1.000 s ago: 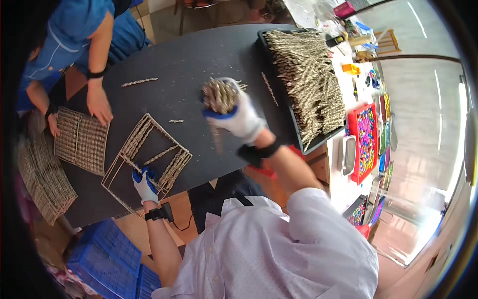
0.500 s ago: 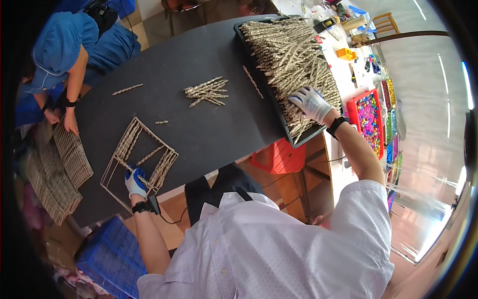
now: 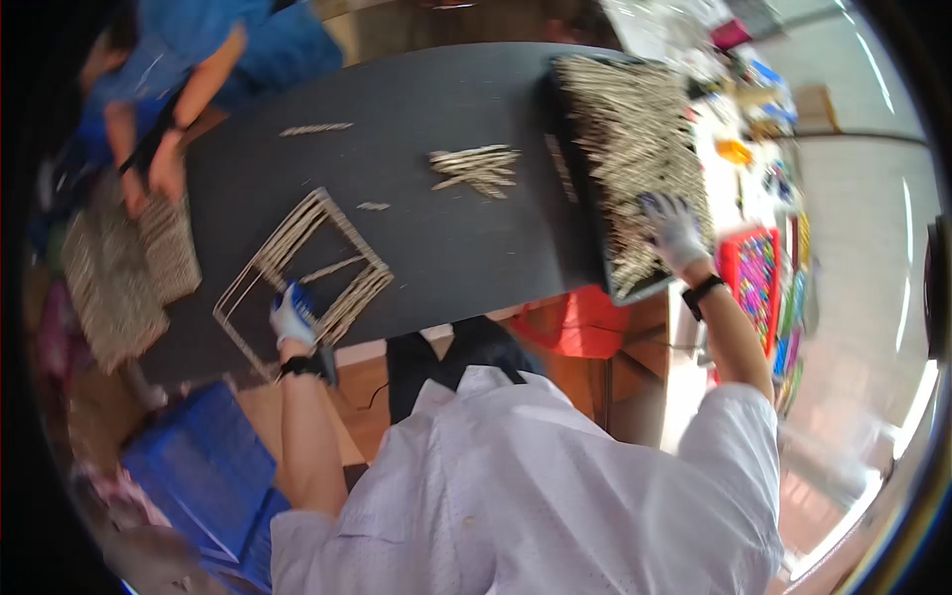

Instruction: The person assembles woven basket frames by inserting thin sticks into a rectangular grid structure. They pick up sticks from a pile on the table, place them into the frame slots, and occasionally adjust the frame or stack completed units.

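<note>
My left hand [image 3: 294,319], in a white glove with blue on the fingers, is closed on the near side of a rectangular frame [image 3: 352,301]. Braided straw-coloured strips line both ends of this frame, and a loose strip [image 3: 332,269] lies slantwise between them. Far to the right, my right hand [image 3: 678,238], gloved alike, rests with fingers apart on a heap of braided strips [image 3: 635,129]. The heap fills a black tray [image 3: 607,260]. Blur hides whether any strip is under the right fingertips.
A small bunch of strips [image 3: 476,169] lies mid-table, with single strips [image 3: 315,129] around it. At left, another person's hands [image 3: 167,178] touch woven panels [image 3: 114,288]. A blue crate [image 3: 203,461], a red stool [image 3: 573,325] and a red bead tray [image 3: 756,273] stand nearby.
The whole view has shifted, so the table sits further right and higher. My left hand stays at the frame. My right hand remains over the heap, its fingers now more spread.
</note>
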`<state>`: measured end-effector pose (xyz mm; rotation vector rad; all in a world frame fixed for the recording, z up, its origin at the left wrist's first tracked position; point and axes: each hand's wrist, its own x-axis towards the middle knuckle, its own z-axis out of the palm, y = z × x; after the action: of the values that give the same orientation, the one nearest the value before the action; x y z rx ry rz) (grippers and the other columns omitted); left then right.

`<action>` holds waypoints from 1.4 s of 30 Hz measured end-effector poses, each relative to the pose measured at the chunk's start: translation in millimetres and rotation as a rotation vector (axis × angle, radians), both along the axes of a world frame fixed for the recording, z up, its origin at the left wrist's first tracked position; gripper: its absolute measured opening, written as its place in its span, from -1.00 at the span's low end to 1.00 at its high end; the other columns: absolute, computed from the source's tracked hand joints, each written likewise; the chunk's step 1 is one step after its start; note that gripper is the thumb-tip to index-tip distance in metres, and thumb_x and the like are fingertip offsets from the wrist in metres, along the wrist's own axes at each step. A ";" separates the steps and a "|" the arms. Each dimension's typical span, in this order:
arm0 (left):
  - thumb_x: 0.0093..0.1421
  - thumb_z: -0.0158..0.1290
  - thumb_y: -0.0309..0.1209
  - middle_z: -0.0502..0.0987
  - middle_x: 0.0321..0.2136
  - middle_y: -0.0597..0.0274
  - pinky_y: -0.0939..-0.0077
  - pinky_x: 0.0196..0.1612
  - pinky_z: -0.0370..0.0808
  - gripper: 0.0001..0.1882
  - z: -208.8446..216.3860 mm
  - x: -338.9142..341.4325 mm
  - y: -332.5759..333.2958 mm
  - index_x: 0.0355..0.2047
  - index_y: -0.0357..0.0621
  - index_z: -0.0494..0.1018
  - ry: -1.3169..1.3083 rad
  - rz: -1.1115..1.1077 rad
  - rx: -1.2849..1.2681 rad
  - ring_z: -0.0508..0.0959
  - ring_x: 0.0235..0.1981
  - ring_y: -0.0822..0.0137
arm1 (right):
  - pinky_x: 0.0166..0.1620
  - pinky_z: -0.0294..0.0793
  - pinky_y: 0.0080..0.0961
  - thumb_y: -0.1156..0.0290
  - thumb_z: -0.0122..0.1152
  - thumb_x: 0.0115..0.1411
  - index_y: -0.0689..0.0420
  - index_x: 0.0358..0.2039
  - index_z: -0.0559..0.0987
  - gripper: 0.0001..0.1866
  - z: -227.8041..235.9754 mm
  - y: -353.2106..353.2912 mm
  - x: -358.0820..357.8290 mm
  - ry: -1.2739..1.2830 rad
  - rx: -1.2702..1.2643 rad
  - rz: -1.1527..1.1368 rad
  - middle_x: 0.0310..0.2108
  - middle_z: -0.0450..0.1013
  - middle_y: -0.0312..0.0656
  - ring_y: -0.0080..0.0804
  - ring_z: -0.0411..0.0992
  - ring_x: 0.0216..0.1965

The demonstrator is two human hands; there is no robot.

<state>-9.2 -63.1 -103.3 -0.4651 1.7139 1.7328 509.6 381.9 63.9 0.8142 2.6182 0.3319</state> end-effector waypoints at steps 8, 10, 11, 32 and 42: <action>0.19 0.10 -0.45 0.47 -0.44 0.39 0.63 -0.43 0.45 -0.81 25.6 11.1 21.7 -0.17 -0.16 0.46 0.184 -0.027 -0.016 0.43 -0.50 0.56 | 0.24 0.11 -0.18 0.32 0.22 0.03 0.11 0.18 0.29 -0.34 30.4 -5.5 -22.3 -0.035 0.106 -0.182 0.19 0.22 -0.11 -0.15 0.16 0.20; 0.18 0.10 -0.47 0.47 -0.44 0.42 0.66 -0.44 0.41 -0.79 28.4 17.7 23.2 -0.15 -0.15 0.45 0.249 -0.058 -0.014 0.41 -0.50 0.59 | 0.19 0.19 -0.20 0.34 0.22 0.03 0.11 0.11 0.36 -0.42 43.6 -30.8 -72.8 0.258 0.046 -0.074 0.10 0.31 -0.09 -0.13 0.26 0.13; 0.18 0.10 -0.48 0.47 -0.44 0.43 0.68 -0.46 0.39 -0.78 30.7 20.7 20.9 -0.14 -0.15 0.45 0.290 -0.085 -0.031 0.41 -0.51 0.59 | 0.17 0.23 -0.21 0.33 0.23 0.03 0.11 0.07 0.40 -0.45 51.3 -54.2 -110.3 0.412 -0.065 -0.011 0.06 0.35 -0.08 -0.11 0.29 0.09; 0.07 0.12 -0.61 0.45 -0.23 0.18 0.46 -0.09 0.45 -0.64 65.8 60.0 28.2 -0.10 -0.26 0.35 0.896 -0.188 -0.014 0.48 -0.22 0.33 | 0.01 0.42 -0.22 -0.06 0.34 -0.07 0.25 -0.03 0.47 -0.28 -53.1 -256.5 -417.8 -0.132 -0.834 0.254 -0.09 0.49 0.05 0.00 0.45 -0.04; -0.02 0.07 -0.60 0.38 -0.06 -0.01 0.30 0.09 0.36 -0.49 43.3 76.1 22.7 0.01 -0.24 0.33 0.894 -0.216 -0.046 0.42 -0.01 0.05 | 0.03 0.42 -0.28 0.19 0.26 0.09 0.12 0.14 0.36 -0.38 -89.1 -282.6 -404.0 -0.105 -0.493 0.531 0.16 0.30 -0.15 -0.14 0.36 0.10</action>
<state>66.9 -40.4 -60.0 0.5612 2.2767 1.8622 105.6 99.2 -25.2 -0.0625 2.6049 -0.1359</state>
